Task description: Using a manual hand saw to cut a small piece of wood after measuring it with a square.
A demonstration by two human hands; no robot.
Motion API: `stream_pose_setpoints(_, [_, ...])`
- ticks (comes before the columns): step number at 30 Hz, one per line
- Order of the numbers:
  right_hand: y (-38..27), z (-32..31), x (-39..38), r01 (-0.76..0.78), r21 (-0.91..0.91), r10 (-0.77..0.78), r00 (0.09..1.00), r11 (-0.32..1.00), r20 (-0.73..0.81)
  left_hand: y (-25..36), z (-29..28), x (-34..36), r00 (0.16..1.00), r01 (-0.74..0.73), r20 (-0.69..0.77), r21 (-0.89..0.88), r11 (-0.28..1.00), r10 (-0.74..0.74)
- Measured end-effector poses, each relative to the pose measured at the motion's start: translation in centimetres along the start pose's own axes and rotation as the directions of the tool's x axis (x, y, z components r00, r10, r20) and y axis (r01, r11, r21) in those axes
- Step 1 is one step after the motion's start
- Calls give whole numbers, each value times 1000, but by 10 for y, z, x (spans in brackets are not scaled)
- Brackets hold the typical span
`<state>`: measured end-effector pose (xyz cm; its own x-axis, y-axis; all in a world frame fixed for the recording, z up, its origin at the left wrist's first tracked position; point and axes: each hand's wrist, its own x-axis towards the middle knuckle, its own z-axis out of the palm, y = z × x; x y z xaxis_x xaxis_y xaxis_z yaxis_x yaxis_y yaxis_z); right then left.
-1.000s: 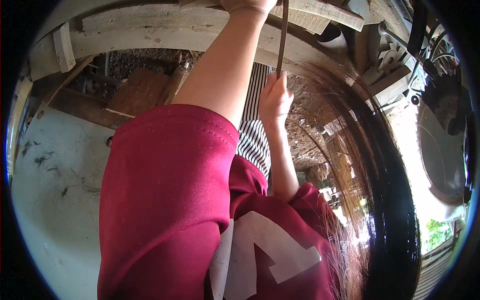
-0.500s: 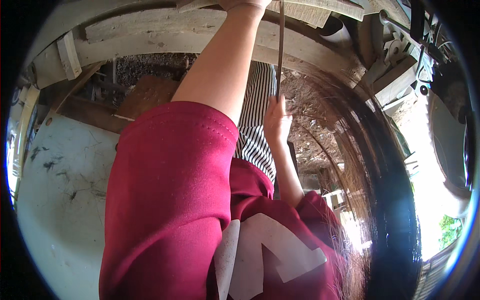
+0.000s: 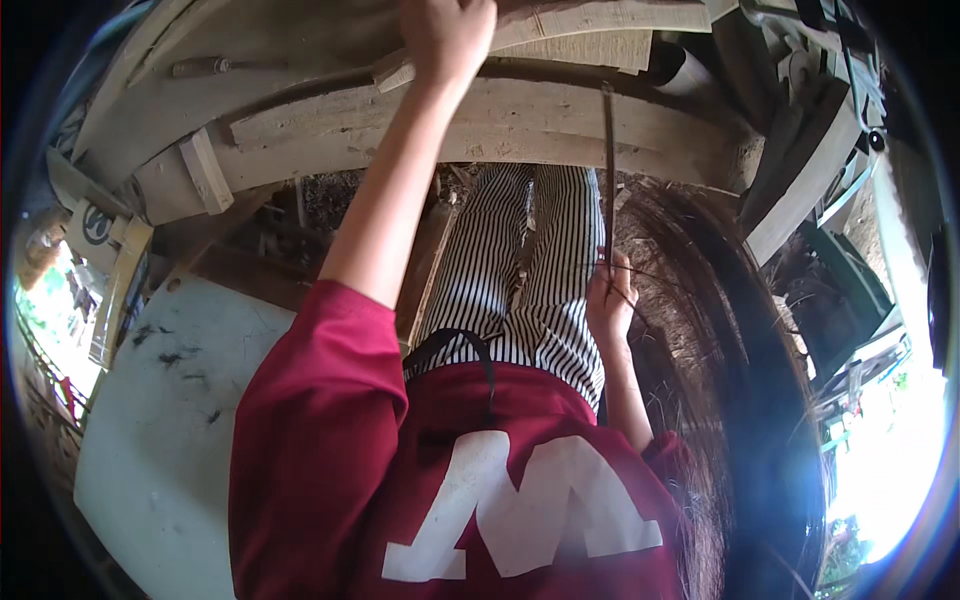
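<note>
My right hand [image 3: 611, 298] is closed around the lower end of a long, thin, dark metal strip [image 3: 609, 160]. The strip stands up from my fist, and its far end crosses in front of a thick curved wooden beam [image 3: 340, 115]. At the upper edge of the picture my left hand [image 3: 447, 38] is beside a pale curved wooden piece [image 3: 590, 22]. Its fingers are mostly cut off by the edge, so I cannot tell whether it grips the wood.
A wooden-handled tool [image 3: 200, 67] lies on the bench at the far left. A short wood block [image 3: 205, 170] leans against the beam. Beside me on the left is a pale, smudged panel [image 3: 180, 430]. Long hair [image 3: 735, 400] hangs down on the right, near more boards [image 3: 800, 170].
The view has shifted, showing more of the bench and my striped trousers. My left hand has moved left along the wood. The metal strip's far end now shows, still in my right hand.
</note>
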<state>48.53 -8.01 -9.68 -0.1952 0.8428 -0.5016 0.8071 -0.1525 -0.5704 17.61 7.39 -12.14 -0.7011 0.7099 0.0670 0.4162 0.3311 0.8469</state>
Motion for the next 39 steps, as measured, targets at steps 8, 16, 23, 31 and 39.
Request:
stream_pose_setpoints(8, [-66, -1, 40, 255, 295, -295, 950, 921, 99, 6, -64, -32, 891, -454, 276, 531, 715, 360])
stream_pose_setpoints(16, [-59, 12, 78, 358, -22, -358, 931, 934, -75, 27, -75, -55, 967, -254, 55, 289, 923, 249])
stream_pose_setpoints(23, [-66, -12, 72, 194, 100, -196, 981, 976, 5, -1, -51, -37, 902, -429, 325, 612, 665, 283])
stream_pose_setpoints(31, [-64, 23, 69, 433, -129, -441, 896, 892, -45, -16, -52, -29, 912, -374, 340, 467, 801, 228])
stream_pose_setpoints(39, [-65, 13, 91, 308, -97, -319, 939, 946, -126, -20, -62, -37, 950, -257, 254, 318, 912, 180])
